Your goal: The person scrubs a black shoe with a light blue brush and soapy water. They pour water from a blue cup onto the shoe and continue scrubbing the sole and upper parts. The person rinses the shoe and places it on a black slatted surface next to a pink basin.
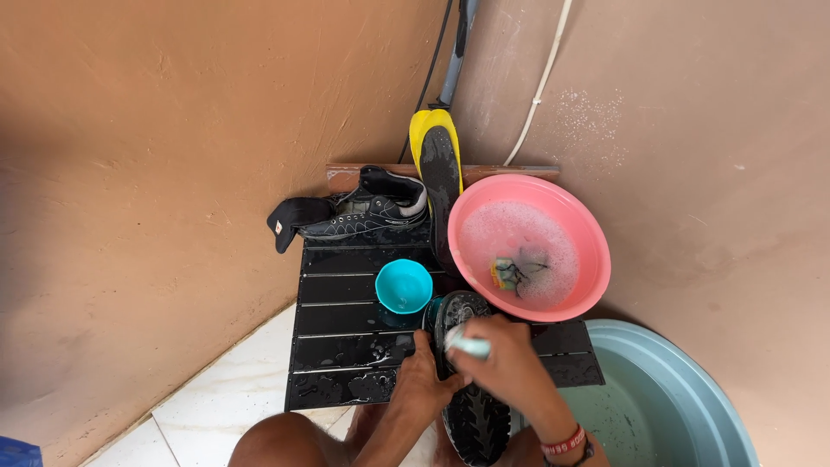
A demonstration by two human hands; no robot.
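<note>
A black shoe [474, 415] lies sole up on the front of a low black slatted table [346, 303]. My left hand [421, 376] grips the shoe's left side. Over the sole, my right hand [508, 355] is closed on a pale teal scrub brush [468, 346], pressed against the tread. A red band circles my right wrist.
A pink basin [588, 251] of soapy water with a sponge stands at the table's right. A small teal bowl [404, 285] sits mid-table. A second black shoe [363, 212] and yellow-edged insoles [437, 164] lean at the back wall. A grey-blue tub [683, 389] sits lower right.
</note>
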